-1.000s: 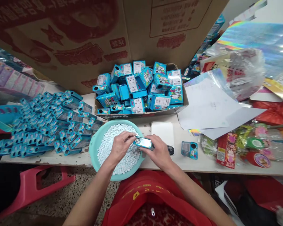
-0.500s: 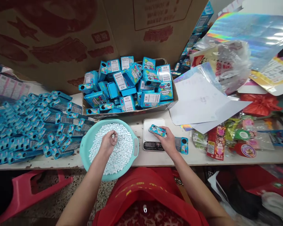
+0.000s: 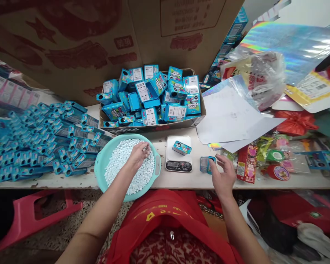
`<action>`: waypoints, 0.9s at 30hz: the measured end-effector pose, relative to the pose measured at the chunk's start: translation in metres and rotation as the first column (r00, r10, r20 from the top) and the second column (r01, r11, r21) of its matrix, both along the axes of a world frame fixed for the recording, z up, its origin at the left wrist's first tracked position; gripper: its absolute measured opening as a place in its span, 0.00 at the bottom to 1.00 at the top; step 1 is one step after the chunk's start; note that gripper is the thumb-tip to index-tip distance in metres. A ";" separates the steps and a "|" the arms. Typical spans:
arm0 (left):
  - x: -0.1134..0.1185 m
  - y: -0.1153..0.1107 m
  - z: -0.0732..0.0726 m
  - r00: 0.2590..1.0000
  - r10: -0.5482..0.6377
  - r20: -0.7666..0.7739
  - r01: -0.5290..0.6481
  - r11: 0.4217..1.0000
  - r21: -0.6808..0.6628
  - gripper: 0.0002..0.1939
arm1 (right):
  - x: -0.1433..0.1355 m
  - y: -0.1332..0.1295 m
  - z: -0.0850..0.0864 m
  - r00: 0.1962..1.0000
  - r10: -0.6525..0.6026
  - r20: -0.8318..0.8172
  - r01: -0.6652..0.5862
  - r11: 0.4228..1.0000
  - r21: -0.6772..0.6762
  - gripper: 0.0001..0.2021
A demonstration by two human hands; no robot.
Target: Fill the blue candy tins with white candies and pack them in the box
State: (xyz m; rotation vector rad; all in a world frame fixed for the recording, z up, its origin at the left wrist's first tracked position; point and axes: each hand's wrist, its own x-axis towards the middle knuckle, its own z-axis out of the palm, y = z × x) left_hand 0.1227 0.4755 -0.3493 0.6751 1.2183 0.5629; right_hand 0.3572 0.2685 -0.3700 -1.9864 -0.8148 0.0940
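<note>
My left hand (image 3: 139,154) is over a mint-green basin (image 3: 99,167) filled with small white candies (image 3: 121,165). Its fingers are curled together, with a bit of white showing at the fingertips. On the white plate of a small kitchen scale (image 3: 178,165) rests a blue candy box (image 3: 182,147) with white pieces visible at one end. My right hand (image 3: 224,174) is open, thumb and fingers apart, just right of a second small container (image 3: 207,165), clear with a blue end. Whether the thumb touches that container I cannot tell.
Behind the scale stands an open carton (image 3: 154,129) heaped with blue boxes. More blue boxes (image 3: 44,143) cover the table at left. White papers (image 3: 228,113) and assorted candy packets (image 3: 247,163) lie at right. A large cardboard box (image 3: 143,36) rises at the back.
My right hand has let go of the blue box, now on the scale, and moved right to the second container. My left hand has shifted right and up over the basin.
</note>
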 end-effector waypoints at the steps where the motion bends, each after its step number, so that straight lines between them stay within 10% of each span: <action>1: 0.001 -0.001 0.000 1.000 -0.009 -0.004 0.009 1.000 0.012 0.12 | 0.000 -0.006 -0.001 1.000 -0.020 0.011 0.020 1.000 -0.004 0.14; 12: 0.023 -0.001 -0.009 0.927 -0.290 -0.239 0.328 0.934 0.140 0.11 | -0.004 -0.029 -0.034 0.989 -0.151 -0.012 0.147 0.976 -0.163 0.31; 16: 0.036 -0.001 -0.011 0.842 -0.403 -0.359 0.501 0.831 0.241 0.10 | -0.010 -0.026 -0.048 0.981 -0.177 -0.080 0.159 0.969 -0.190 0.36; 20: 0.057 -0.009 -0.010 0.546 -0.427 -0.721 0.822 0.438 0.363 0.12 | -0.015 -0.022 -0.057 0.931 -0.258 -0.259 0.198 0.951 -0.236 0.34; 24: 0.080 -0.021 -0.012 0.097 -0.280 -0.955 0.994 -0.028 0.109 0.15 | -0.013 -0.020 -0.059 0.922 -0.288 -0.257 0.207 0.931 -0.299 0.30; 27: 0.085 -0.023 -0.014 0.052 -0.203 -0.978 0.989 -0.126 0.079 0.15 | -0.011 -0.019 -0.060 0.934 -0.285 -0.218 0.212 0.928 -0.305 0.30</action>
